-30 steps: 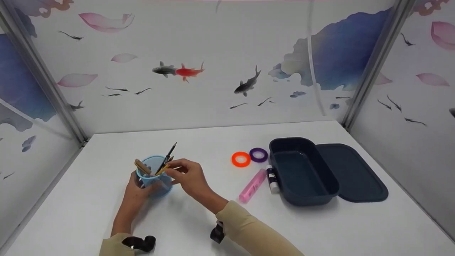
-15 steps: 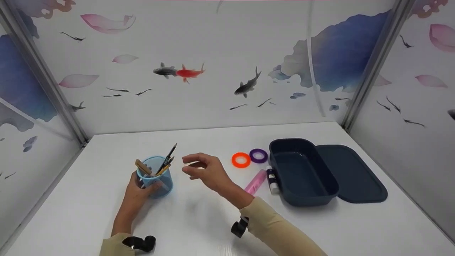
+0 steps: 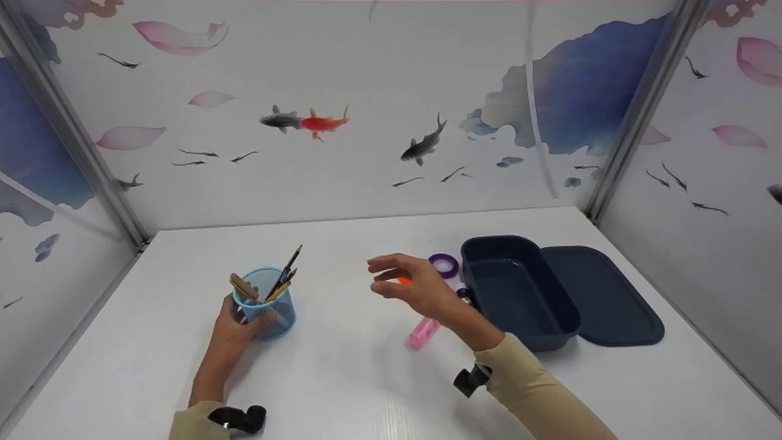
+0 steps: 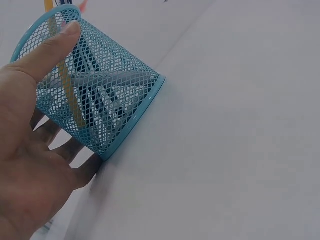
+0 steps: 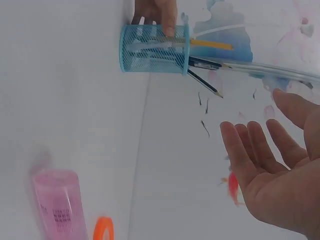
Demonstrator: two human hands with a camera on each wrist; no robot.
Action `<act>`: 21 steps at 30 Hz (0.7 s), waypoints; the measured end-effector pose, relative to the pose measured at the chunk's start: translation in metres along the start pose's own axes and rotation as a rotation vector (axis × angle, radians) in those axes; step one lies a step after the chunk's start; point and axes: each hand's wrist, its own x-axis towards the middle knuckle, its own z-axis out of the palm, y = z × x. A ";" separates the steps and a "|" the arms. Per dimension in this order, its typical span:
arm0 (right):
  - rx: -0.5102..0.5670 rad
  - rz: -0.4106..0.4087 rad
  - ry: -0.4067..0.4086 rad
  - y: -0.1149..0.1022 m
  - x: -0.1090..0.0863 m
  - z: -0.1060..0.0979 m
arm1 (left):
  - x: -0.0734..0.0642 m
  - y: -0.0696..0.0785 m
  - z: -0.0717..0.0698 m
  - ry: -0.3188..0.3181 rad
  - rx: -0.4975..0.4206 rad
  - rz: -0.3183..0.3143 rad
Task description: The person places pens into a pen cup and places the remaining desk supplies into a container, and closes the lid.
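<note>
My left hand [image 3: 235,333] grips a light-blue mesh pen holder [image 3: 285,318] standing on the table at left, thumb across the near side. In the left wrist view, the thumb lies over the mesh [image 4: 110,85] and the other fingers wrap behind and beneath. Pencils [image 3: 287,275], a yellow stick [image 5: 212,44] and a flat tan piece [image 3: 243,285] lean out of its top. My right hand [image 3: 421,287] hovers over the table's middle with nothing in it, fingers loosely bent and apart from the thumb. It overlaps an orange ring [image 3: 404,280] and part of a pink tube [image 3: 423,335].
To the right stands a dark-blue rectangular box [image 3: 519,293], with its flat lid [image 3: 611,299] beside it. A purple ring [image 3: 454,267] and a small dark-and-white tube [image 3: 464,294], partly hidden, lie by the box's left side. Printed panels [image 3: 342,177] enclose the table behind and at both sides.
My right hand has left the pen holder's rim, where it was at a yellow stick, and moved right toward the rings and the pink tube. The left hand stays on the holder.
</note>
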 end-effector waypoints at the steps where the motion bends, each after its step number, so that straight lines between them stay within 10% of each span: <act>1: -0.010 0.001 -0.001 0.000 -0.002 -0.007 | 0.000 0.000 0.000 -0.004 0.005 -0.005; 21: 0.090 -0.045 0.295 0.031 -0.059 -0.141 | 0.002 0.000 -0.003 -0.022 -0.002 0.021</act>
